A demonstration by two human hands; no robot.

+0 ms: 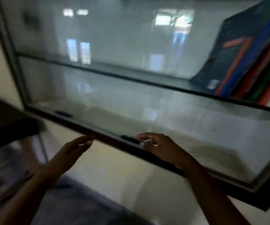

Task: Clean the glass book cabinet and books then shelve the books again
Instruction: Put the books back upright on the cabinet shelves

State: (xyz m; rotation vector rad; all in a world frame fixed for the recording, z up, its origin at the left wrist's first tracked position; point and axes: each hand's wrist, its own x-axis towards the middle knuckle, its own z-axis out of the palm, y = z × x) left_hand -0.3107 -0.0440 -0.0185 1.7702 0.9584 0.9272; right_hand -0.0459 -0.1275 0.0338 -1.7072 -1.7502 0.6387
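Pale wall and pale floor [114,176] frame the scene, with a grey mat [75,200] low down and a dark, blurred object [6,124] at the left edge. Before us stands the glass cabinet [98,131], its front pane full of window reflections. Behind the pane a shelf [131,77] runs across. On its right end, in the upper compartment, stand the books [248,59], leaning to the right with a dark cover facing us. The lower compartment behind the glass looks bare of books.

Along the cabinet's bottom rail sit two small dark tabs, one at the left [62,113] and one near the middle [130,138]. Our left hand [72,148] is held flat, fingers straight and together, its tips just at the rail's lower edge. Our right hand [157,146] lies against the rail just beside the middle tab, fingers bent. With this much motion blur we cannot tell whether it pinches the tab or merely touches the rail.
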